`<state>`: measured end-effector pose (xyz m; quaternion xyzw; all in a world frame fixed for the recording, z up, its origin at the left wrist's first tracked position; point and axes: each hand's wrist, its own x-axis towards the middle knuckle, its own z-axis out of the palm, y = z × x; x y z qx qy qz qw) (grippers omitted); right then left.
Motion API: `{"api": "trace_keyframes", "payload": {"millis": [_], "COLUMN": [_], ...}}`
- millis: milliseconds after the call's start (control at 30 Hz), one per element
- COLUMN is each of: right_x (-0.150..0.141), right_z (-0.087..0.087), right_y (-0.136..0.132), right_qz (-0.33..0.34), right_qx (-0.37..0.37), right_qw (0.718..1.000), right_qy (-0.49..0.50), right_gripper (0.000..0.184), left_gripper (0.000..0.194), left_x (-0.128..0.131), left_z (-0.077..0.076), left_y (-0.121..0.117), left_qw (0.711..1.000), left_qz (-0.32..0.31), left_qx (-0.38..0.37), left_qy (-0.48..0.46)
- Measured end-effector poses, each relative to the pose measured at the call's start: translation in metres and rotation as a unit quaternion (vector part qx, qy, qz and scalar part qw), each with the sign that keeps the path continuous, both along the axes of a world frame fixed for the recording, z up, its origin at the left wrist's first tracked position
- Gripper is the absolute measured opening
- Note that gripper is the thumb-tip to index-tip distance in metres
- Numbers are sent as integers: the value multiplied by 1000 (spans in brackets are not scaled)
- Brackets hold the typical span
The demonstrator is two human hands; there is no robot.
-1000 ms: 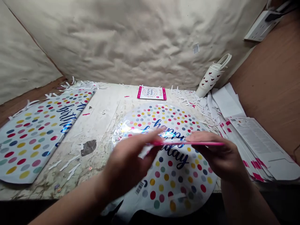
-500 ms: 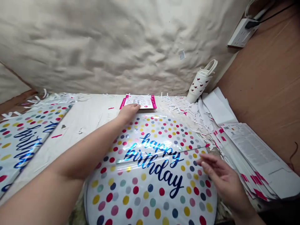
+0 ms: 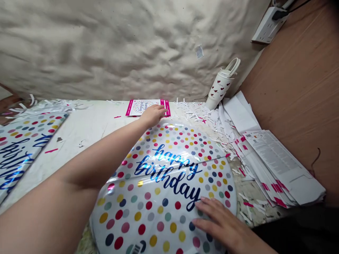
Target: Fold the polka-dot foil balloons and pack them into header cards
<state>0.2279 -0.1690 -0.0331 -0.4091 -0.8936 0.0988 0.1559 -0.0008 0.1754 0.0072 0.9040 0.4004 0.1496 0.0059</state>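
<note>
head | left hand [image 3: 153, 115] on foil balloon [image 3: 159, 197] | right hand [image 3: 218, 222] on it

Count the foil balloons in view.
2. One foil balloon lies in front, under the left forearm and right hand; another foil balloon lies at the table's left edge, partly out of frame. More may be hidden in the pink-edged packet.

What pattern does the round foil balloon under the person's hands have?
The foil balloon shows multicoloured dots on white; head view.
</note>
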Motion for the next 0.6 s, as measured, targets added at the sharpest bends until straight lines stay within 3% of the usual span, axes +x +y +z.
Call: {"api": "trace_keyframes", "payload": {"millis": [100,200,233,333,400,467,533,600], "right_x": [-14,-20,-20,-16,-12,-13,-22,-37], "right_z": [-9,1,7,21,27,30,30,26], "right_y": [-15,-19,-19,-18,-17,-15,-9,-2], "right_qz": [44,39,23,-40,-52,-26,-3,-10], "right_qx": [39,-33,-72,-165,-223,-280,-301,-263], "right_qw": [998,996,991,969,953,940,939,956], "right_qy": [-20,77,111,179,198,193,167,127], "right_gripper": [43,42,41,38,31,23,34,47], "left_gripper": [27,18,16,14,14,16,17,16], "left_x": [-1,-23,-31,-50,-55,-54,-52,-49], "left_z": [15,26,27,13,-4,-22,-34,-40], "left_y": [-89,-201,-236,-311,-334,-344,-346,-347], "left_qw": [997,951,936,937,953,962,965,967], "left_qz": [-67,-233,-260,-243,-208,-194,-201,-214], "left_qx": [-24,-201,-238,-249,-215,-185,-157,-127], "left_qy": [-12,3,-6,-36,-44,-50,-59,-58]}}
